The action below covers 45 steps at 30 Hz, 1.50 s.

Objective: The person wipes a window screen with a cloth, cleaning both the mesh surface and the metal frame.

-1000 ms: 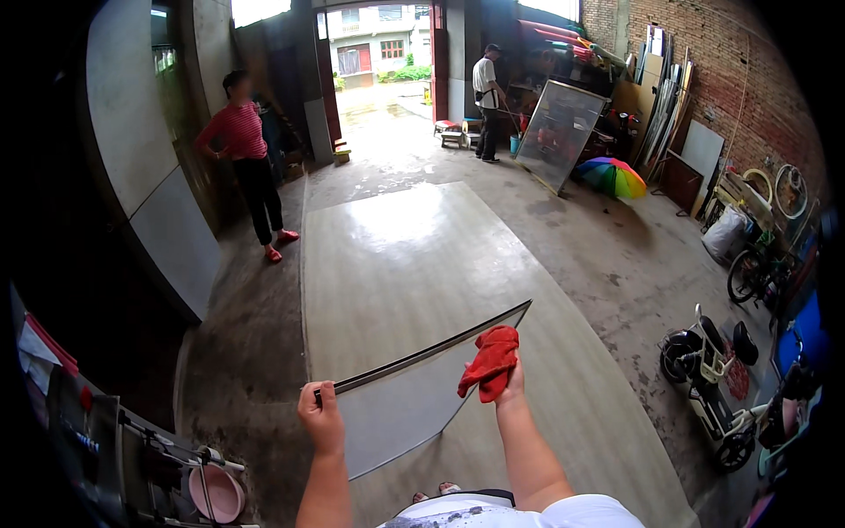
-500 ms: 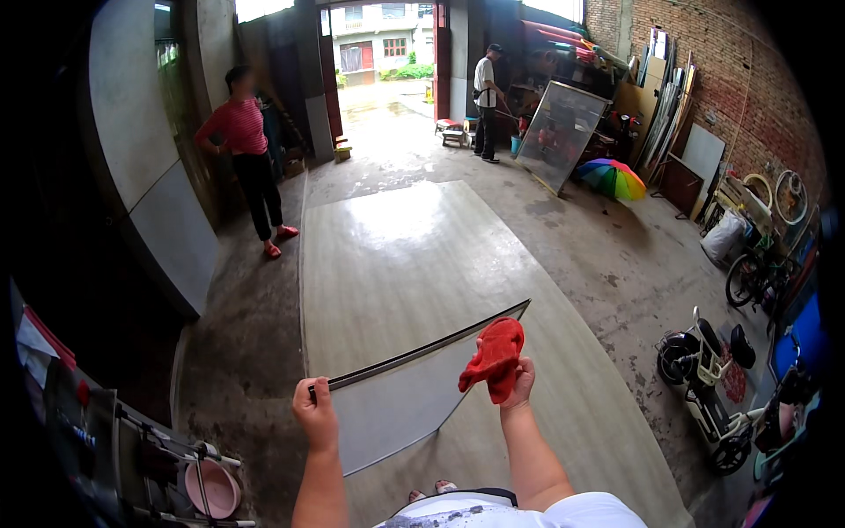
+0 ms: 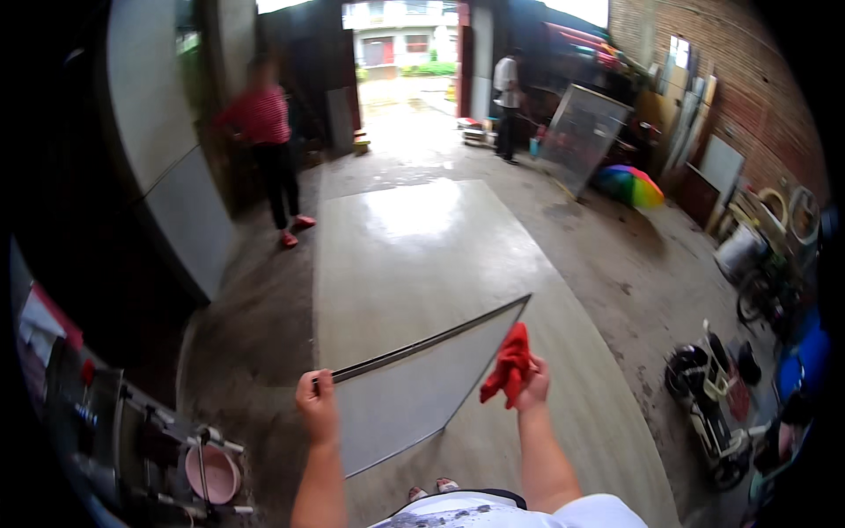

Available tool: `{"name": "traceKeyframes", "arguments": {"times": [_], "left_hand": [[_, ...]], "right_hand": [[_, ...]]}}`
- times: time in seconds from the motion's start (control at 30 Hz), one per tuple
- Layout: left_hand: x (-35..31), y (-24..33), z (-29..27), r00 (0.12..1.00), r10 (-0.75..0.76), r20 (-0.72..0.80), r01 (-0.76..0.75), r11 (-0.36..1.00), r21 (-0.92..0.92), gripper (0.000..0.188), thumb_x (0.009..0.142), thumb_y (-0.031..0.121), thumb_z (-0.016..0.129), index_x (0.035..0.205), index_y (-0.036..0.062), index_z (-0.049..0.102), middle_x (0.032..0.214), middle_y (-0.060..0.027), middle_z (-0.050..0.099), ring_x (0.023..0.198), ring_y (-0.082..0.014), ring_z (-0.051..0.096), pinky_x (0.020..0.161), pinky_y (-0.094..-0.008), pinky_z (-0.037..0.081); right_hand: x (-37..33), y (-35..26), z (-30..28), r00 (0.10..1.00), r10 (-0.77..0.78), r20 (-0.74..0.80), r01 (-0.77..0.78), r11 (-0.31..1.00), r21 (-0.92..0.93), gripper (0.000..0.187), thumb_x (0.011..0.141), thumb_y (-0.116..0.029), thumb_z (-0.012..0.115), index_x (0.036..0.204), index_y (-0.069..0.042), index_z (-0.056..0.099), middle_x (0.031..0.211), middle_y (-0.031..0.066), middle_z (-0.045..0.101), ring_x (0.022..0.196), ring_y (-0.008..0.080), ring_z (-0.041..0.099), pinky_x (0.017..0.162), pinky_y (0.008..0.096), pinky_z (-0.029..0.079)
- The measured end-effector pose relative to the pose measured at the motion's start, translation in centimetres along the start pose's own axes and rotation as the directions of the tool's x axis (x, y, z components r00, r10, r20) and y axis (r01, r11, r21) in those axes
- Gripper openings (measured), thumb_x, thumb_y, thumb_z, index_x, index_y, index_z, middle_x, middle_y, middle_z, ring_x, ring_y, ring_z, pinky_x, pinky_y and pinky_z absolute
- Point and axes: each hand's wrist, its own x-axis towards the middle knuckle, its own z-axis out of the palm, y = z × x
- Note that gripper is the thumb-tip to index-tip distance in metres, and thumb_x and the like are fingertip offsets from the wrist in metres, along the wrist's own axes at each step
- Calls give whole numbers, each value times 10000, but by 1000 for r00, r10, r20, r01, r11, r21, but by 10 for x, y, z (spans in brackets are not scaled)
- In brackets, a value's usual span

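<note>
A thin rectangular framed panel [image 3: 405, 401], pale grey with a dark upper edge, stands tilted in front of me. My left hand [image 3: 317, 396] is closed round its upper left corner. In my right hand [image 3: 533, 384] is a crumpled red cloth [image 3: 508, 370], gripped just beside the panel's right edge. Some of the fingers lie hidden behind the cloth. I cannot tell whether the cloth touches the frame.
Under the panel lies a pale floor sheet [image 3: 422, 264]. A person in a striped top [image 3: 267, 119] stands at left, another [image 3: 507, 88] near the doorway. A rainbow umbrella [image 3: 630, 187], leaning screen [image 3: 581, 136], scooter [image 3: 709, 400] and pink basin [image 3: 213, 475] stand around.
The red cloth and my right hand have moved right, off the panel's face to beside its right edge. My left hand keeps its grip on the corner. The view has shifted slightly.
</note>
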Motion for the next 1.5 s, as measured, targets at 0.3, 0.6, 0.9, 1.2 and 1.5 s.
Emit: {"name": "traceKeyframes", "arguments": {"times": [0.3, 0.6, 0.9, 1.2, 1.5], "left_hand": [[8, -4, -12, 997, 64, -34, -62, 997, 52, 263, 891, 237, 661, 764, 16, 598, 661, -81, 545, 598, -189, 506, 562, -309, 409], [10, -12, -22, 990, 114, -85, -106, 990, 95, 274, 894, 246, 651, 759, 14, 595, 671, -104, 564, 601, -246, 540, 562, -334, 417], [6, -20, -34, 995, 17, -97, -9, 997, 82, 285, 901, 262, 644, 777, 9, 596, 661, -102, 552, 597, -210, 513, 576, -316, 415], [9, -20, -32, 995, -12, -99, 19, 997, 69, 301, 919, 277, 627, 781, 13, 590, 658, -35, 513, 606, -131, 456, 568, -279, 391], [2, -8, -25, 995, 76, -64, -68, 990, 125, 321, 948, 288, 589, 772, 21, 561, 623, 15, 447, 590, -83, 394, 541, -259, 356]], "right_hand": [[-11, 29, 39, 981, -139, -135, 35, 812, -583, 672, 778, 106, 559, 1372, -55, 288, 1204, 147, 533, 1043, 267, 592, 881, 430, 534], [-1, 46, 40, 942, -279, -188, 58, 686, -726, 609, 803, 94, 544, 1366, -17, 341, 1197, 154, 554, 1027, 258, 606, 843, 422, 539], [13, 43, 20, 997, -80, -14, 54, 789, -612, 430, 906, 19, 484, 1329, -21, 413, 1249, 137, 562, 1121, 273, 580, 965, 446, 495], [16, 114, 20, 931, 357, -81, -354, 934, 48, 326, 972, -276, 495, 1284, -182, 514, 1370, 37, 512, 1288, 271, 448, 1099, 547, 300], [36, 196, 59, 953, 122, -278, -151, 985, -86, 265, 974, -230, 462, 1228, -158, 483, 1175, 80, 565, 1113, 298, 522, 970, 571, 390]]}}
